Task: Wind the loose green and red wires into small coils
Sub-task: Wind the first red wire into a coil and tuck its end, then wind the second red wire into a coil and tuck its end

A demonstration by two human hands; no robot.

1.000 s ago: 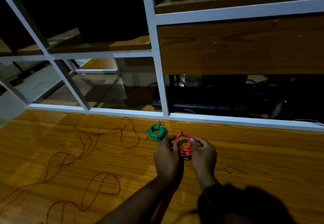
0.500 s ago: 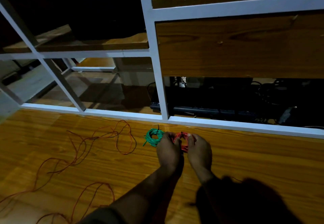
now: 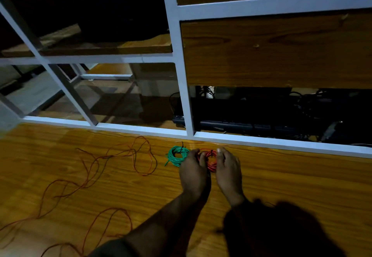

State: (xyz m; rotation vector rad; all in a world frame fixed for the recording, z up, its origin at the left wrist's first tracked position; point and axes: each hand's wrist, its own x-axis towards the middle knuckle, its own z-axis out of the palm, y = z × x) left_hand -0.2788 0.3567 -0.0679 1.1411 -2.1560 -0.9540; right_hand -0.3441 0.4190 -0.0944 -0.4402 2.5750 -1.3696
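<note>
- Left hand (image 3: 193, 171) and right hand (image 3: 228, 168) pinching the red coil (image 3: 211, 159) from either side.
- Green coil (image 3: 177, 155) lying just left, loose red wire (image 3: 96, 168) beyond.

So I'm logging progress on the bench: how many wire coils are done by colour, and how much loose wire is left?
Green coil: 1, lying on the bench top
Red coil: 1, held between the left hand and right hand
Loose red wire: 1 tangle, strand count unclear
Total: 2 coils, 1 loose tangle
</note>
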